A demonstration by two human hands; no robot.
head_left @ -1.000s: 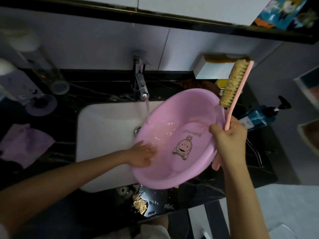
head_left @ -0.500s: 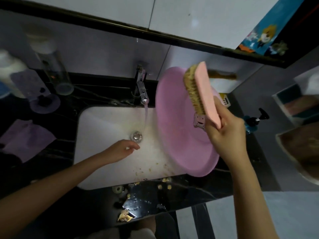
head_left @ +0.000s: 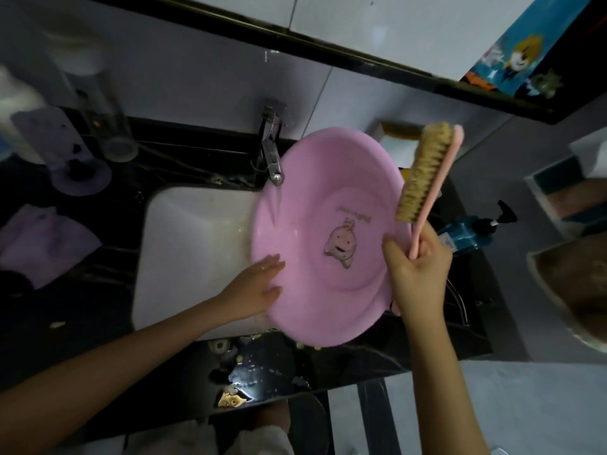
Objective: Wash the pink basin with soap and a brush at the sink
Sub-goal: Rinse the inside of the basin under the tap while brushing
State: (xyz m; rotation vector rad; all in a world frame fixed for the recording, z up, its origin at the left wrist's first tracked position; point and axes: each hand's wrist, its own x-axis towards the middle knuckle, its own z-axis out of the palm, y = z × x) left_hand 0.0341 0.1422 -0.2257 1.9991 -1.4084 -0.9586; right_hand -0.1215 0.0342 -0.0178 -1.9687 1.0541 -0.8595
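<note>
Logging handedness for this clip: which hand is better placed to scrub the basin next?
Right, likely. The right hand grips the brush, bristles beside the pink basin; the left hand lies open against its opposite rim, steadying it.

A black marbled counter (head_left: 82, 323) runs across the frame. A white sink (head_left: 197, 251) is set into it at centre left, with a chrome tap (head_left: 271, 159) behind. A crumpled purple cloth (head_left: 49, 244) lies at left. In the upper left stand a clear tumbler (head_left: 111, 133) and a purple suction-cup holder (head_left: 80, 178). A blue pump bottle (head_left: 466, 231) sits at right. Pale crumbs (head_left: 226, 348) dot the wet front edge.
</note>
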